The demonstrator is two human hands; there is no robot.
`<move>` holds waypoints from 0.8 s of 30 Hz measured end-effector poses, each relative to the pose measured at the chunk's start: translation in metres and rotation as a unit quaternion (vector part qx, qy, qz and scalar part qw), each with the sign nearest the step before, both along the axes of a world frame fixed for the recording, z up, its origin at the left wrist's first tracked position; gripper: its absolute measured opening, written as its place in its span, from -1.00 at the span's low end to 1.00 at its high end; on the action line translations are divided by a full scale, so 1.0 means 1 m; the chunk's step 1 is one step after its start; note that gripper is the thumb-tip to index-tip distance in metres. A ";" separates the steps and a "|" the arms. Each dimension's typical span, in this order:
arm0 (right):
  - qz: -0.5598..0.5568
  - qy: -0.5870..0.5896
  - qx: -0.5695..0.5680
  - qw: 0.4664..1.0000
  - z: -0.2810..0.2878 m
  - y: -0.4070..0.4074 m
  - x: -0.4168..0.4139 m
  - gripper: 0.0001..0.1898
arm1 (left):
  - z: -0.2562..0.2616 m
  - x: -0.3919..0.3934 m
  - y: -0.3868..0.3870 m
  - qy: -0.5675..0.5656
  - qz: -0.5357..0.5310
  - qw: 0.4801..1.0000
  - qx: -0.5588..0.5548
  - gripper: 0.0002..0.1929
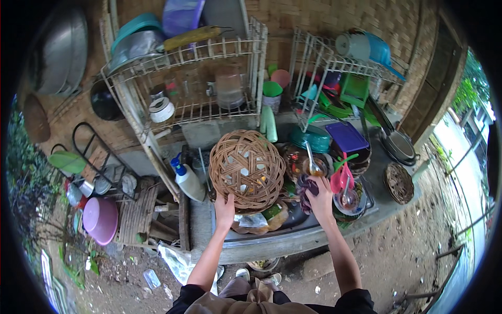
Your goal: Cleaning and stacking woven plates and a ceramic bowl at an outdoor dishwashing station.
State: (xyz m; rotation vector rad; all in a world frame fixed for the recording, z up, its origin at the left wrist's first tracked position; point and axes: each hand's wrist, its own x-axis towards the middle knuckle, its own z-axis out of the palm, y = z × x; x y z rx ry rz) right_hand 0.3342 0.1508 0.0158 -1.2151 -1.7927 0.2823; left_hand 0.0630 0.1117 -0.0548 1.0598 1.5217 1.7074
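Note:
My left hand (225,211) grips the lower left rim of a round woven rattan basket (248,168). Light shows through the gaps in its weave. Under its near edge, crumpled brown wrapping (277,220), a silvery plastic piece (253,220) and a green leaf piece (272,212) lie in the sink (298,222). Dark purple crumpled material (306,196), perhaps a net scrubber, is in my right hand (321,197). Just beyond that hand is a small glass bowl (316,168) holding a spoon and brownish liquid. Pink plastic spoons (342,178) are right of it.
A white pump bottle (190,182) stands left of the basket. Wire racks (188,114) with kitchenware rise behind the counter. To the right are a teal bowl (310,139), a purple lid (347,136), a plate with another glass bowl (349,199) and a small woven basket (399,183).

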 end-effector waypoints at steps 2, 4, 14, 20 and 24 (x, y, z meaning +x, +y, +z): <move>0.043 -0.001 0.024 0.999 0.005 0.020 -0.023 -0.61 | 0.004 -0.004 0.004 0.044 0.025 0.999 0.012 -0.63; 0.087 -0.007 0.019 0.996 0.008 0.035 -0.046 -0.59 | 0.017 -0.003 0.005 0.091 0.075 0.993 0.024 -0.69; 0.043 -0.176 0.042 0.983 -0.015 0.057 -0.111 -0.52 | 0.033 -0.014 0.011 0.122 0.108 0.986 0.035 -0.72; 0.049 -0.237 0.032 0.970 -0.029 0.044 -0.117 -0.61 | 0.036 -0.024 0.008 0.146 0.089 0.984 0.042 -0.75; 0.093 -0.262 -0.007 0.961 -0.037 0.024 -0.103 -0.63 | 0.039 -0.029 0.005 0.202 0.092 0.973 0.067 -0.77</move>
